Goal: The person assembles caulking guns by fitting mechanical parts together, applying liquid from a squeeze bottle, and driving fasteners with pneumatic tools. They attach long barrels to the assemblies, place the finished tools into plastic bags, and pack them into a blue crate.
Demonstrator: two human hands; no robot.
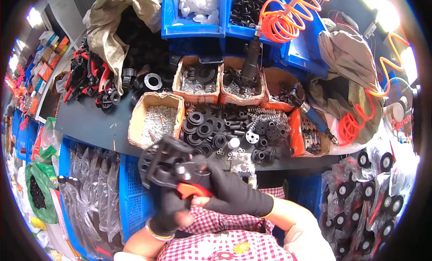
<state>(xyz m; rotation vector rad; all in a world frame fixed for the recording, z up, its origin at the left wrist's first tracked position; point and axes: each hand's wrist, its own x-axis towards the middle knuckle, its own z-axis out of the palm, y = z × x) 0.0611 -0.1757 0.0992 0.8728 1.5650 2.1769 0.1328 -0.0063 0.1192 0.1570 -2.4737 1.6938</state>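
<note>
Both hands wear black gloves that leave the fingertips bare. A black plastic assembly [164,164] with a red lever [193,190] is held up in front of my body, near the table's front edge. My left hand [168,211] grips it from below, and most of its fingers are hidden behind the part. From the right side, my right hand [231,189] is closed on the same assembly, its thumb beside the red lever. A round shiny metal piece shows in the middle of the assembly. The assembly is slightly blurred.
Cardboard boxes of small metal parts [157,121] line the dark table [90,121]. Black rings [204,128] and springs lie loose among them. A blue-bodied power driver [312,117] rests at right; another driver [252,58] hangs from an orange coiled hose [281,29]. Blue crates [135,198] flank me.
</note>
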